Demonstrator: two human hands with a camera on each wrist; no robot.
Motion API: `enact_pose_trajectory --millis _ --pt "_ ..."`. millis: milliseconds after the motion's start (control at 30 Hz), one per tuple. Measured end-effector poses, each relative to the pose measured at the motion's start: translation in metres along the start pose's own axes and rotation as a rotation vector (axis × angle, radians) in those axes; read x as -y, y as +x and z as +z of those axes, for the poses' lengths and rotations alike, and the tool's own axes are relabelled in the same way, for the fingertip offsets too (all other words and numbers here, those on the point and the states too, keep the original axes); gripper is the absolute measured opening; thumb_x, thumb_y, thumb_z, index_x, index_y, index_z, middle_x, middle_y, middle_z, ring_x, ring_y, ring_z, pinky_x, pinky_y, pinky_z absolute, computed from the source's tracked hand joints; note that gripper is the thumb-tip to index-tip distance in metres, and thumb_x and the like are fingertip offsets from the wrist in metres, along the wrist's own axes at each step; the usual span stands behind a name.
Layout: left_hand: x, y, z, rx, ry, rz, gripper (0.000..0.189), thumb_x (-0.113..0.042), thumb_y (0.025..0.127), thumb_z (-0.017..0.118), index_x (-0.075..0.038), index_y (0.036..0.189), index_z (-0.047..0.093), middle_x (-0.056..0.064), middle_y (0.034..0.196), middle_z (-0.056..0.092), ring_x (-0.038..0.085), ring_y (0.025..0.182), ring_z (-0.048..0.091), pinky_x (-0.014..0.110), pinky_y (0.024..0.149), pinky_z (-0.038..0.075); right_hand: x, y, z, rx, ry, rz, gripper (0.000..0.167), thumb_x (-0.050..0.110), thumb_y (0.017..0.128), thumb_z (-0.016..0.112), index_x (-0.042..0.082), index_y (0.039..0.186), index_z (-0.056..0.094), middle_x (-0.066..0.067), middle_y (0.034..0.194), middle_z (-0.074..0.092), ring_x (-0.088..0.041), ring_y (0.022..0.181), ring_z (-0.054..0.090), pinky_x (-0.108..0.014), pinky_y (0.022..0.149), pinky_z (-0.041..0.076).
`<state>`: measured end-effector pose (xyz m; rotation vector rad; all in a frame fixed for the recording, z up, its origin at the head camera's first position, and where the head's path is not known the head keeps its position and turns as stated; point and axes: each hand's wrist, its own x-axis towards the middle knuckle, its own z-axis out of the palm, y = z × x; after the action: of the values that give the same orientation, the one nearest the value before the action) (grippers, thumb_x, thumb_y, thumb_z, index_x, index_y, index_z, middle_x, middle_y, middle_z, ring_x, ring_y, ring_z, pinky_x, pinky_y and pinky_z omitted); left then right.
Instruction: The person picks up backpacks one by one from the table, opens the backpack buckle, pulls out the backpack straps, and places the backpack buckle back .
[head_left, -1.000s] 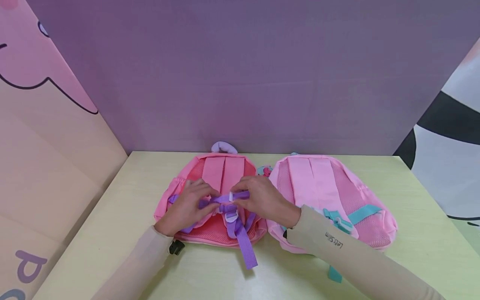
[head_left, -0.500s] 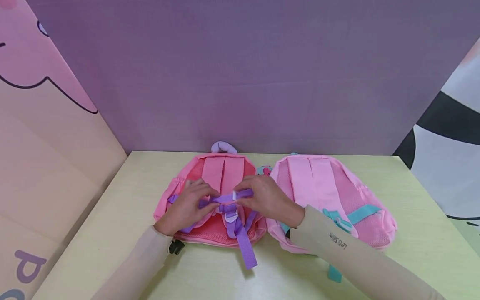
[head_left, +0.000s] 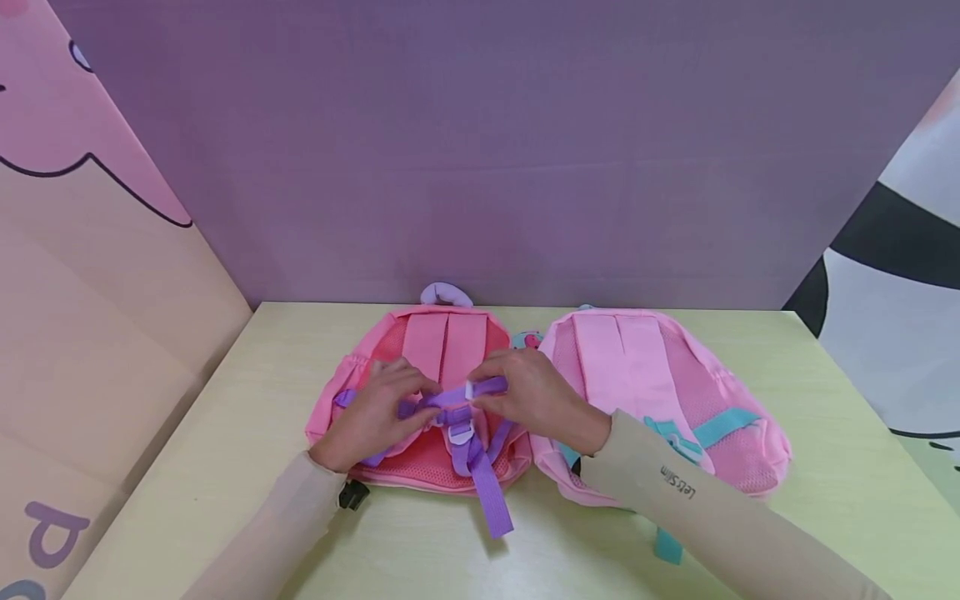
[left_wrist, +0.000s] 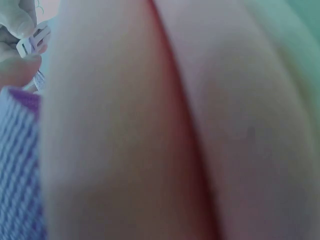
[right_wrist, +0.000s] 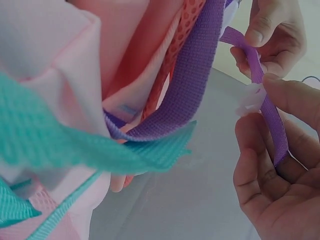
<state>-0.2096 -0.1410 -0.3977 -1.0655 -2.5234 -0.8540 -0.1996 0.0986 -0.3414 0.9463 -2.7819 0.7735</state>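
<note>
A coral-pink backpack lies on the table with its shoulder straps facing up. Across its middle runs a purple webbing strap, which carries a white plastic buckle. My left hand pinches the strap between thumb and fingers on the left. From the right, my right hand pinches the strap at the buckle, thumb and fingers on either side. Just below, a second white buckle sits on the purple webbing, and a loose purple strap end hangs toward the front. Blurred skin fills most of the left wrist view.
A light-pink backpack with a teal strap lies close on the right, under my right forearm. A black clip rests by my left sleeve. A purple panel stands behind the table.
My right hand has shifted slightly to the right along with the white buckle, so more purple strap shows between the hands. The left hand has stayed in place.
</note>
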Motion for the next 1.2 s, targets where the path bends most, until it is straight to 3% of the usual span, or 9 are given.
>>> enact_pose_trajectory --millis 333,900,1200 --pt "-0.001 0.001 0.001 0.0 0.013 0.013 0.023 -0.018 0.078 0.079 -0.014 0.098 0.069 -0.007 0.088 0.061 0.01 0.086 0.05 0.035 0.08 0.032 -0.002 -0.003 -0.002 -0.001 0.0 0.04 0.028 0.019 0.077 0.079 0.011 0.103 0.073 0.0 0.103 0.068 -0.017 0.094 0.061 -0.035 0.082 0.047" --pt "-0.001 0.0 0.0 -0.008 0.026 0.007 0.025 -0.02 0.077 0.08 -0.014 0.098 0.07 -0.009 0.088 0.06 0.007 0.086 0.049 0.035 0.08 0.033 -0.006 -0.007 -0.009 -0.014 -0.029 0.039 0.027 0.016 0.076 0.08 0.011 0.101 0.074 0.0 0.101 0.068 -0.017 0.089 0.06 -0.032 0.077 0.047" --pt "0.0 0.0 0.002 -0.024 0.028 0.024 0.023 -0.019 0.076 0.08 -0.013 0.097 0.07 -0.008 0.087 0.062 0.007 0.086 0.049 0.034 0.078 0.032 -0.008 -0.01 -0.014 0.009 0.002 0.077 0.031 0.017 0.075 0.081 0.011 0.104 0.073 0.004 0.091 0.066 -0.017 0.078 0.058 -0.026 0.066 0.046"
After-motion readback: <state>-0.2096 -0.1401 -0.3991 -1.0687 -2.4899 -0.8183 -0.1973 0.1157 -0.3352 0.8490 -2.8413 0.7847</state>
